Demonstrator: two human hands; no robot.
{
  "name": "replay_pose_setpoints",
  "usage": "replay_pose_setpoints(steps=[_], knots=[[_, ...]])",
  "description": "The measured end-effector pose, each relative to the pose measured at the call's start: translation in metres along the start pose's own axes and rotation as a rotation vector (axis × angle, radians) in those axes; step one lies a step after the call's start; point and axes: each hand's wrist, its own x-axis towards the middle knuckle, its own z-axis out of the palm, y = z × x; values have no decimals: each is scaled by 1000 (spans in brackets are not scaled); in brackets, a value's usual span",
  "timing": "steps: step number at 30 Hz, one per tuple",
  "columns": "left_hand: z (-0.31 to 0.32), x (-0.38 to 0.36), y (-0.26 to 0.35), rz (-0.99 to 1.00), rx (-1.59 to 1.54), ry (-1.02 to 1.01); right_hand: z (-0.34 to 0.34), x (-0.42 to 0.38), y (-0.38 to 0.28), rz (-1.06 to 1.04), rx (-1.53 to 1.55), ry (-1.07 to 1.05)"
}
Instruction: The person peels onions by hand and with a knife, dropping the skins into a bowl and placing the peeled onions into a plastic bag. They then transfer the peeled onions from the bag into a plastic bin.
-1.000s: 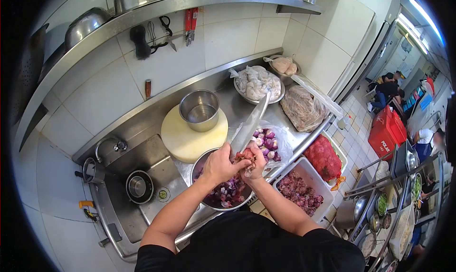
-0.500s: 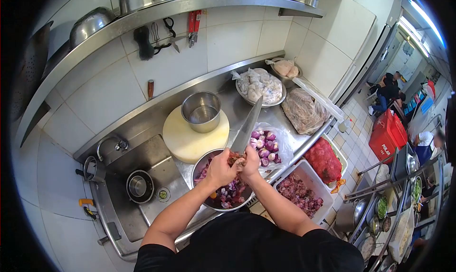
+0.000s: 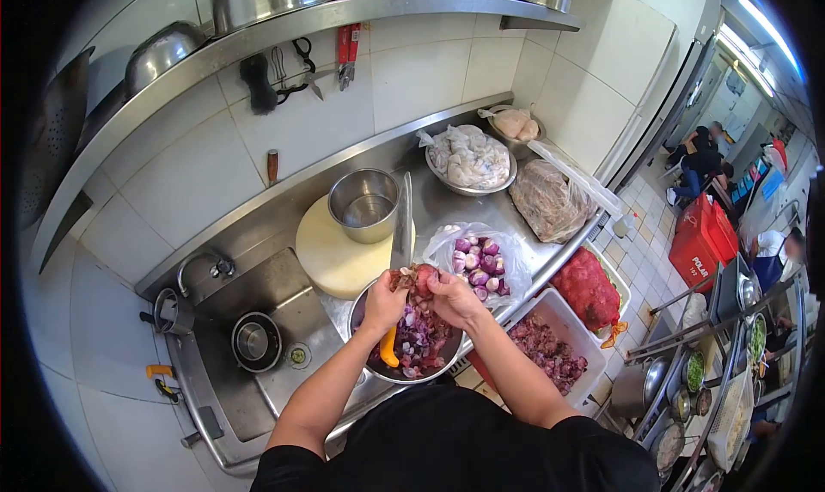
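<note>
My left hand (image 3: pixel 384 307) is closed around a large knife (image 3: pixel 402 226). Its wide blade points up and away, and its orange handle shows below the hand. In my right hand (image 3: pixel 455 300), closed fingers grip a reddish onion (image 3: pixel 425 277), partly hidden by the fingers. Brownish papery skin (image 3: pixel 401 279) sits between the two hands. Both hands are over a metal bowl (image 3: pixel 455 357) filled with purple onions and loose skins. Just beyond the right hand lies an open clear plastic bag (image 3: pixel 513 260) of peeled purple-and-white onions (image 3: pixel 477 264).
A steel pot (image 3: pixel 365 204) stands on a round cutting board (image 3: pixel 314 256), left of which is the sink (image 3: pixel 223 389). Bagged food (image 3: pixel 468 157) fills a bowl behind. At right are a white bin (image 3: pixel 593 376) of reddish-purple pieces and a red mesh sack (image 3: pixel 586 290). Other people are farther off.
The knife blade has swung left to nearly upright, and its orange handle has come into view. My hands have moved slightly apart, exposing the reddish onion and skin.
</note>
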Motion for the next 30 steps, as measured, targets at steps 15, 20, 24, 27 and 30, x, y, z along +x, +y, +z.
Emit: replay_pose_setpoints(steps=[15,20,24,27,30], knots=[[-31,-31,1,233,276,15,-43,-3,-6,-115,2,29],[-38,-33,0,124,693,-22,-15,-18,-19,-132,11,85],[-40,-23,30,116,434,-117,-24,-20,-17,-112,5,-108],[-45,-11,62,172,331,-222,-6,-24,-17,-97,-84,-24],[-48,-2,95,267,319,-377,1,-28,-16,-74,-205,-6]])
